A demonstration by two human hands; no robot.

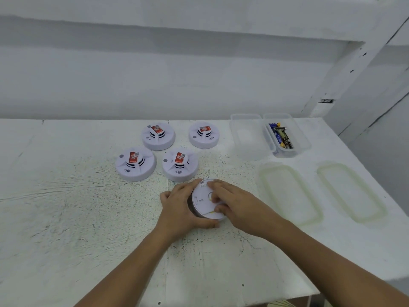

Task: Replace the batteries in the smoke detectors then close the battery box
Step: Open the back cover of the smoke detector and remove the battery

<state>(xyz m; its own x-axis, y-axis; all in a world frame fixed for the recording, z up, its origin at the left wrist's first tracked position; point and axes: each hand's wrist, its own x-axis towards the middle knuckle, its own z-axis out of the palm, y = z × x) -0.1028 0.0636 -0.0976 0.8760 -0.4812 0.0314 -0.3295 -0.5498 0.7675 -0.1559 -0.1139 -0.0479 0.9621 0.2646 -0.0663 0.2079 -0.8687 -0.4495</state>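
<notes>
A white smoke detector (pixel 202 201) lies upside down on the table, its flat back facing up. My left hand (pixel 180 207) grips its left rim. My right hand (pixel 232 202) rests on the back, fingers pressing its right part. Several more white smoke detectors with red labels stand upright behind: back left detector (pixel 158 136), back right detector (pixel 204 135), front left detector (pixel 135 163), front right detector (pixel 179 166). A clear battery box (pixel 285 134) with several batteries inside stands open at the back right.
An empty clear box (pixel 249 136) stands just left of the battery box. Two clear lids lie flat on the right: near lid (pixel 290 192) and far lid (pixel 352 191). The white table (pixel 66 207) ends at a wall behind and an edge on the right.
</notes>
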